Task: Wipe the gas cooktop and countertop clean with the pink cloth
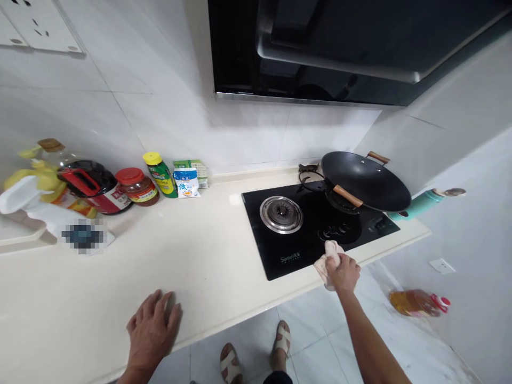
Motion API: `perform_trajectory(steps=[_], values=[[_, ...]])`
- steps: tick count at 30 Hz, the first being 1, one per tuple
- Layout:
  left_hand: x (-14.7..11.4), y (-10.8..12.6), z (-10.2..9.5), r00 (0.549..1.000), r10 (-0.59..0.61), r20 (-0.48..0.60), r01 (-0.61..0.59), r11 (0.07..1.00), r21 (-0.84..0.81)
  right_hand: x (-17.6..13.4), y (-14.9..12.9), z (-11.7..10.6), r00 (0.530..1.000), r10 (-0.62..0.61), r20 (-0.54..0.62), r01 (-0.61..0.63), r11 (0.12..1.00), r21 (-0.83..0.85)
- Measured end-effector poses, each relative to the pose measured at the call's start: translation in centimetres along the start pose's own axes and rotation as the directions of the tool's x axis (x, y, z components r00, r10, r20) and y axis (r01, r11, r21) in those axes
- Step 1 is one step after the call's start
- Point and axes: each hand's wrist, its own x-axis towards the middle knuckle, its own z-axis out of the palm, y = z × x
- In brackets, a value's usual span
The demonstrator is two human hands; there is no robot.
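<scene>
My right hand [344, 271] is closed around a pale pinkish cloth [331, 258]. It holds the cloth at the front edge of the black glass gas stove [272, 258], just below the control knobs. Part of the cloth hangs over the countertop's rim. On the cream countertop [188, 256] to the left rests my left hand [154, 325], with its fingers bent a little and apart and nothing in it. A black wok [364, 178] with wooden handles sits tilted on the stove's right side, and the left burner [281, 214] is bare.
Along the wall stand a dark sauce bottle [100, 186], a red-lidded jar [138, 188], a green yellow-capped bottle [160, 175] and a white-blue packet [186, 183]. A black range hood [320, 80] overhangs the stove. An oil bottle [418, 303] is on the floor at right.
</scene>
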Motion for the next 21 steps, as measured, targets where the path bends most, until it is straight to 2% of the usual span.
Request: perform_trajectory(steps=[2,4,7,10,12,14,16,21], values=[[0.0,0.0,0.0,1.0,0.003,-0.005,-0.003,1.0,0.0,-2.2,-1.9,1.1,0.999,-0.034,0.011,0.034,0.999,-0.022],[0.0,0.1,0.0,1.0,0.004,-0.009,-0.004,1.0,-0.001,-6.1,-4.7,1.8,0.986,-0.152,0.073,0.155,0.987,-0.03],[-0.1,0.1,0.1,1.0,-0.002,-0.002,0.002,1.0,0.006,-13.0,-10.0,1.9,0.912,-0.352,0.211,0.361,0.932,-0.007],[-0.1,0.2,0.2,1.0,0.0,0.014,0.0,1.0,0.02,-18.5,-15.0,1.7,0.842,-0.423,0.335,0.435,0.9,0.041],[-0.2,0.2,0.2,1.0,0.002,0.018,-0.003,0.999,0.032,-20.7,-17.7,1.8,0.77,-0.487,0.412,0.486,0.866,0.116],[-0.2,0.2,0.2,1.0,0.003,0.016,-0.004,0.999,0.042,-21.4,-19.9,2.2,0.693,-0.544,0.473,0.525,0.83,0.186],[-0.3,0.2,0.2,1.0,0.009,0.01,-0.009,0.999,0.044,-21.0,-22.0,2.7,0.641,-0.57,0.513,0.543,0.81,0.222],[-0.4,0.1,0.3,0.999,0.024,-0.026,-0.023,0.999,0.038,-16.8,-26.3,4.5,0.587,-0.56,0.585,0.519,0.815,0.259]])
